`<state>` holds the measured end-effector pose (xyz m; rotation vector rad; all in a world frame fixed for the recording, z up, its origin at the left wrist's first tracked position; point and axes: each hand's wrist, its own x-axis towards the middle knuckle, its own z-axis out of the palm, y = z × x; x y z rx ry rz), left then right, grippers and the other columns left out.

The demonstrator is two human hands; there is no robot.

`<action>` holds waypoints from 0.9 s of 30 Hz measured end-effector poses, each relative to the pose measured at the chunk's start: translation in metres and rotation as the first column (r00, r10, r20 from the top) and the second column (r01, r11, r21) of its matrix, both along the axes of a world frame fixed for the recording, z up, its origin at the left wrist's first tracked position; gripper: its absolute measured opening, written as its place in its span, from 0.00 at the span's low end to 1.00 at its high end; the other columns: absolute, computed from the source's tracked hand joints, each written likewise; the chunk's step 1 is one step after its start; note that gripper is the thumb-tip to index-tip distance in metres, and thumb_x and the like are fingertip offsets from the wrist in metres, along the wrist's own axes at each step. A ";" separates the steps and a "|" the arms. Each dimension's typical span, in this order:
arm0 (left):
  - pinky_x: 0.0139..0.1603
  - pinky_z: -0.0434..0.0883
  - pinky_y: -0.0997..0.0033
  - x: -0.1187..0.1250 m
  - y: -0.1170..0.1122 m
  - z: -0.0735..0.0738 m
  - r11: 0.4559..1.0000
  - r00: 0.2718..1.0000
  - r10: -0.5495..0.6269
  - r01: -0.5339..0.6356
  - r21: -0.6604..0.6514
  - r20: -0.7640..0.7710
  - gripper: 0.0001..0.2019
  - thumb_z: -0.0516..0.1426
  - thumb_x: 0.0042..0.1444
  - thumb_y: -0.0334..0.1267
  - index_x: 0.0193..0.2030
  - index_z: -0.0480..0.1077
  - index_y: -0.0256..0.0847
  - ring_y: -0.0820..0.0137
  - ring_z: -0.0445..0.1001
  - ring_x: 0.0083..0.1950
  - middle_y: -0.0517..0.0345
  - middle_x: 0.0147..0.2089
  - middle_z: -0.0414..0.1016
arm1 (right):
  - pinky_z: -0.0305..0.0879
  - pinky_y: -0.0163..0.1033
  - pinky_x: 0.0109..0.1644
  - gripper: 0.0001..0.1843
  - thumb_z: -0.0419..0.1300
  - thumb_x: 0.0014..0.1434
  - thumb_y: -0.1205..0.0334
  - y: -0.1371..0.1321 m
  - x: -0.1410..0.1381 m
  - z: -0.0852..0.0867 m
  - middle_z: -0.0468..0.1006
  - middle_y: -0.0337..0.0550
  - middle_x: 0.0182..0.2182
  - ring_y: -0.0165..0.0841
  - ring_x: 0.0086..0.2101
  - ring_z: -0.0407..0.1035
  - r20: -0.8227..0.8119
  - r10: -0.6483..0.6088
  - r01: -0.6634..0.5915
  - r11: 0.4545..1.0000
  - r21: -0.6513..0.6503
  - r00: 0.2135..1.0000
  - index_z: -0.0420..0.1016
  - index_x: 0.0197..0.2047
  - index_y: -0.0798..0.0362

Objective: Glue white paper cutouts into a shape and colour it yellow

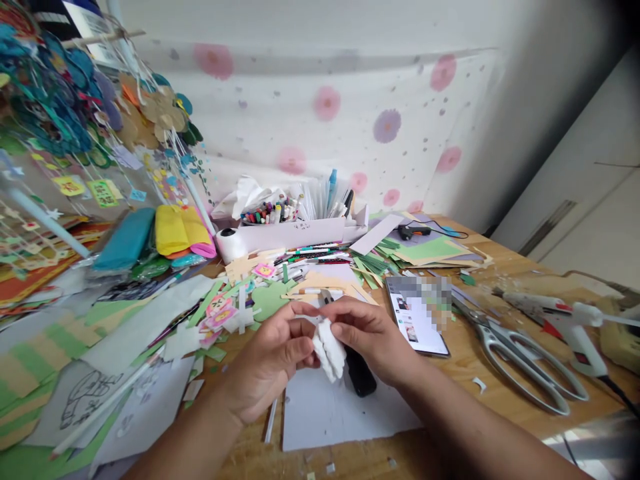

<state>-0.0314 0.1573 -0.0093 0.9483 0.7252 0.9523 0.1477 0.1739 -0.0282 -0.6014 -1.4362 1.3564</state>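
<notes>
Pinching white cut-out (330, 352): left hand (273, 363), right hand (373, 340), each grip clamped on it; its shape unclear; black object (362, 380) half hidden behind; phone (420, 323) screen blurred.

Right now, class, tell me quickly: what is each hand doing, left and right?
Left hand: closed, fingers pinching a white cut-out.
Right hand: closed, pinching the same white cut-out from the other side.

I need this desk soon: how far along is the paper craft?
Done, it seems: cut shapes lie scattered, and the scissors are set down. In hand: the left hand and right hand pinch a white cut-out. Left, probably: the glue gun lies apart, and the white sheet below looks blank.
</notes>
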 end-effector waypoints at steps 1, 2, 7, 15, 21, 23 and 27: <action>0.33 0.69 0.72 -0.001 -0.001 0.001 0.999 1.000 -0.006 0.006 0.039 -0.008 0.26 0.71 0.39 0.46 0.45 0.69 0.44 0.73 0.71 0.31 0.63 0.30 0.73 | 0.64 0.36 0.37 0.10 0.67 0.55 0.57 -0.001 -0.003 -0.001 0.73 0.38 0.33 0.29 0.32 0.68 -0.053 0.009 -0.011 0.999 -0.051 0.999 0.78 0.41 0.49; 0.34 0.70 0.72 -0.002 -0.001 0.002 0.996 1.000 -0.008 0.011 0.084 -0.028 0.25 0.70 0.41 0.44 0.47 0.69 0.45 0.72 0.72 0.33 0.63 0.32 0.74 | 0.64 0.35 0.35 0.11 0.68 0.53 0.56 -0.002 -0.005 -0.001 0.73 0.37 0.31 0.28 0.30 0.68 -0.093 0.006 -0.015 0.996 -0.092 0.996 0.76 0.39 0.50; 0.35 0.72 0.69 -0.002 -0.002 -0.002 0.970 0.981 0.059 -0.013 0.243 -0.185 0.16 0.64 0.51 0.45 0.44 0.72 0.42 0.70 0.73 0.34 0.60 0.33 0.74 | 0.63 0.32 0.33 0.11 0.67 0.55 0.55 -0.006 -0.009 -0.003 0.74 0.36 0.27 0.26 0.27 0.67 -0.093 -0.040 0.027 0.991 -0.128 0.995 0.73 0.31 0.53; 0.25 0.68 0.74 0.000 0.001 -0.005 0.937 0.885 0.290 -0.186 0.294 -0.364 0.11 0.56 0.59 0.47 0.35 0.67 0.41 0.73 0.69 0.24 0.65 0.24 0.70 | 0.67 0.33 0.35 0.20 0.65 0.56 0.50 -0.010 -0.002 0.000 0.77 0.41 0.33 0.29 0.33 0.71 0.061 0.187 -0.177 0.974 -0.142 0.981 0.79 0.48 0.52; 0.23 0.63 0.74 -0.008 0.004 -0.003 0.940 0.847 0.271 -0.132 0.314 -0.456 0.13 0.54 0.59 0.49 0.34 0.67 0.40 0.75 0.68 0.21 0.66 0.24 0.70 | 0.69 0.32 0.32 0.20 0.63 0.58 0.48 -0.006 -0.006 -0.003 0.78 0.42 0.29 0.29 0.29 0.74 -0.023 0.093 -0.095 0.964 -0.248 0.995 0.79 0.45 0.56; 0.27 0.67 0.73 -0.009 0.005 -0.001 0.945 0.861 0.231 -0.086 0.317 -0.453 0.12 0.55 0.59 0.48 0.37 0.68 0.41 0.73 0.71 0.25 0.65 0.27 0.70 | 0.69 0.32 0.30 0.21 0.64 0.57 0.47 -0.005 -0.006 -0.004 0.78 0.41 0.29 0.28 0.26 0.74 -0.053 0.056 -0.069 0.955 -0.288 0.997 0.77 0.46 0.55; 0.31 0.70 0.71 -0.009 0.005 0.001 0.945 0.888 0.162 -0.013 0.327 -0.430 0.13 0.56 0.57 0.46 0.45 0.67 0.41 0.71 0.73 0.28 0.66 0.28 0.69 | 0.70 0.32 0.26 0.23 0.65 0.56 0.48 -0.005 -0.005 -0.006 0.78 0.38 0.29 0.28 0.23 0.74 -0.106 -0.010 -0.024 0.947 -0.320 0.994 0.72 0.50 0.51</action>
